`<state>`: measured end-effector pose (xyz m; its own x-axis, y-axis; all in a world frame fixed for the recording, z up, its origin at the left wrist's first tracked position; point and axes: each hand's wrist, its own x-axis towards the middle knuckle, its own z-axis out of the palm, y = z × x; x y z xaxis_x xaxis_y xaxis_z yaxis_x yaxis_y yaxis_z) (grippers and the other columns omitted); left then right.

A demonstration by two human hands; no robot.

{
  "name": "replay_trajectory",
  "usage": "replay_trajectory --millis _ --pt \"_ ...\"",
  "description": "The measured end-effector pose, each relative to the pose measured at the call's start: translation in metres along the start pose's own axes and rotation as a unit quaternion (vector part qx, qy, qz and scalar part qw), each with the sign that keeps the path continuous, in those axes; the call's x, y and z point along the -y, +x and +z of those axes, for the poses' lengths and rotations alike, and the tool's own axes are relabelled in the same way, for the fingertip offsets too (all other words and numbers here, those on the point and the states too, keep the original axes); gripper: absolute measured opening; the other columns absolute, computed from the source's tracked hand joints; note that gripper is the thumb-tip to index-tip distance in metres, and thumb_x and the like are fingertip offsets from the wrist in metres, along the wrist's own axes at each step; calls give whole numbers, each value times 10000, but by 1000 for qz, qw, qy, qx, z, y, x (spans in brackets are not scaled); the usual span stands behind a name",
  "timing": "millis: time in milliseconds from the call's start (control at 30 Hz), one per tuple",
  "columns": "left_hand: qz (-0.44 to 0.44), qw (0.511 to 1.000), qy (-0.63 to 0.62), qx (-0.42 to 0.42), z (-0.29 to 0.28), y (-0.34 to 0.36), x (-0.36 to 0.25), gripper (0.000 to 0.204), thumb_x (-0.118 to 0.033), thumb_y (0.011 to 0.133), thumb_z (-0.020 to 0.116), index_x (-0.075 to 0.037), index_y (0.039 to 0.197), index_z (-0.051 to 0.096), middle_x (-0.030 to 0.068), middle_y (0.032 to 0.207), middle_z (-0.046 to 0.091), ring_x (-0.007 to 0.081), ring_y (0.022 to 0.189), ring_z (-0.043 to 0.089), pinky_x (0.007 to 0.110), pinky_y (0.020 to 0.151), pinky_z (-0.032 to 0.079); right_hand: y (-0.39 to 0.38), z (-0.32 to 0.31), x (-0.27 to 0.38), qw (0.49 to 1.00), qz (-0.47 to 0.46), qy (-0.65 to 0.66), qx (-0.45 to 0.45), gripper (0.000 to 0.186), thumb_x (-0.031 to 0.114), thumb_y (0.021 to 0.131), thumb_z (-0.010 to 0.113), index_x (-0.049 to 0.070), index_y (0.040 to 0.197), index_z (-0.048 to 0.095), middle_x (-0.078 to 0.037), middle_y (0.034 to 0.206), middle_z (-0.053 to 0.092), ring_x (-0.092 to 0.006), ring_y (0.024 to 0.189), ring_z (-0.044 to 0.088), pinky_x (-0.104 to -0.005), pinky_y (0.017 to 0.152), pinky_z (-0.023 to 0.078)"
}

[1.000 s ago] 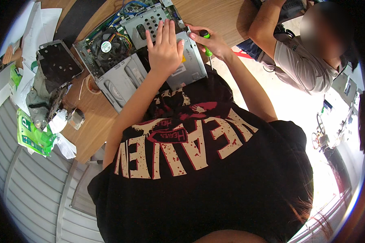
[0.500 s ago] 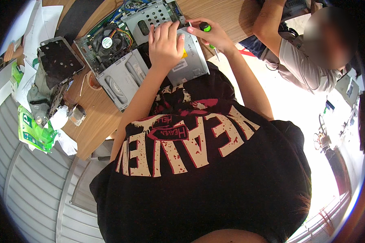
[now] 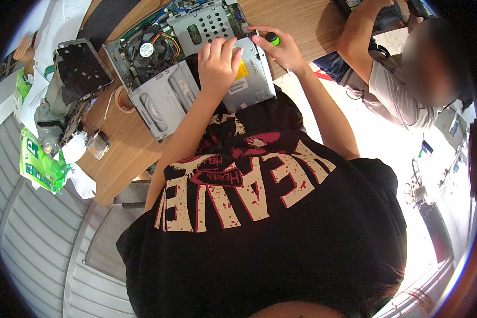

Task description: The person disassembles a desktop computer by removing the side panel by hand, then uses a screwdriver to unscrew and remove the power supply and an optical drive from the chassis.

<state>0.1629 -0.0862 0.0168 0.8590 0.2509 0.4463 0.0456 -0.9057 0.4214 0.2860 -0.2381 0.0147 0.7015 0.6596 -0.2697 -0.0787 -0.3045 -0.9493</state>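
Open desktop PC case (image 3: 159, 79) lies flat on a wooden table (image 3: 127, 153), lid off, insides up. Left hand (image 3: 219, 62) rests palm-down w/ fingers spread flat on the silver optical drive (image 3: 249, 79) at the near right corner of the case; holds nothing, just presses on the drive top by its yellow label. Right hand (image 3: 281, 47) is curled round a screwdriver (image 3: 272, 38) w/ green-and-black handle, just right of the drive's far corner; tip hidden by the hand, so can't tell what it touches. Behind the drive sits a perforated metal drive cage (image 3: 204, 26); left of that the CPU fan (image 3: 146, 50) w/ coloured wires near it. A light grey panel (image 3: 161, 100) lies along the near edge of the case, touching it. Further left on the table: a dark metal piece (image 3: 79, 66) propped on other hardware, crumpled white paper (image 3: 77, 151), a green packet (image 3: 40, 164) hanging over the table edge. Another person (image 3: 403, 85) sits at the far right, forearm (image 3: 358, 32) on the table, well apart from the case.
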Motion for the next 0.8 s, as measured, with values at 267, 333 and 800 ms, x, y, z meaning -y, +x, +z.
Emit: replay_trajectory --millis 267,333,800 --pt "-20 1000 12 14 -4 -3 -4 294 -258 801 704 -124 1060 659 38 947 559 240 873 548 380 775 441 1 -6 7 998 11 -59 0 405 420 852 696 157 1159 683 -66 911 687 -138 738 602 -288 707 497" --pt "-25 1000 13 8 -4 -3 -3 298 -254 804 702 -129 1071 660 37 954 560 237 885 550 379 782 430 0 -7 12 995 80 -55 17 414 435 834 715 160 1143 692 -64 920 687 -112 630 578 -260 618 492" --pt "-32 999 -5 11 -2 -5 0 303 -280 828 678 -149 1101 660 32 998 574 223 931 550 378 820 397 -8 -44 68 932 -32 334 -141 266 319 975 549 78 872 502 -69 735 493 -155 586 446 -289 539 355"
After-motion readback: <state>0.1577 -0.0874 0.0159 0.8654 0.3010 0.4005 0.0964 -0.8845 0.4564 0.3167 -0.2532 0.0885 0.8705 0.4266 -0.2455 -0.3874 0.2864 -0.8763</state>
